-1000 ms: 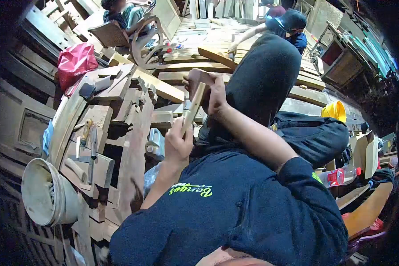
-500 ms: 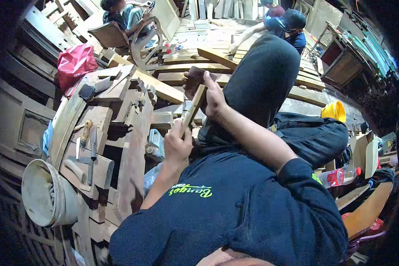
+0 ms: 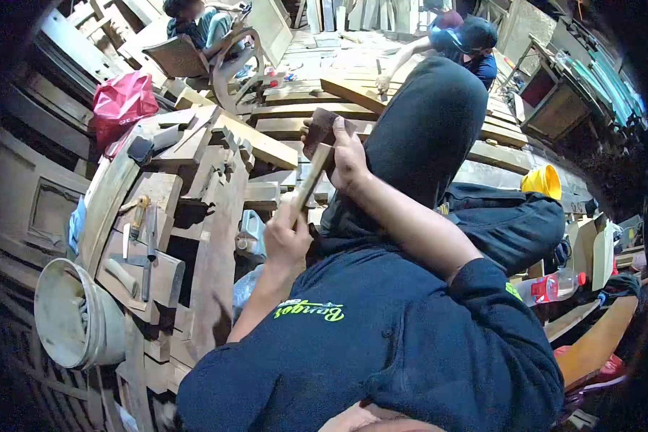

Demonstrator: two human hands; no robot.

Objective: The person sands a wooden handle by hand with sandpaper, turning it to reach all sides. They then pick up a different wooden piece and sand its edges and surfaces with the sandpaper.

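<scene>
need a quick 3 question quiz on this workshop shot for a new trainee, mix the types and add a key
1. True or false: the person's left hand grips the narrow wooden strip.
2. What colour is the crumpled bag at upper left? a) green b) pinkish red c) white
3. Fill in: the dark brown piece is held in the person's own ____.

Key: 1 true; 2 b; 3 right hand

shirt front (image 3: 338, 345): there it is, yellow-green lettering (image 3: 311, 311), "bangos" by the look of it, bodyward of the grip of the left hand (image 3: 288, 234); smaller word alongside, too blurred
bottle label (image 3: 545, 289): red one, well right of the grip, print won't come clear
pink bag (image 3: 124, 104): left of the grip, pale marks, can't read them
</scene>
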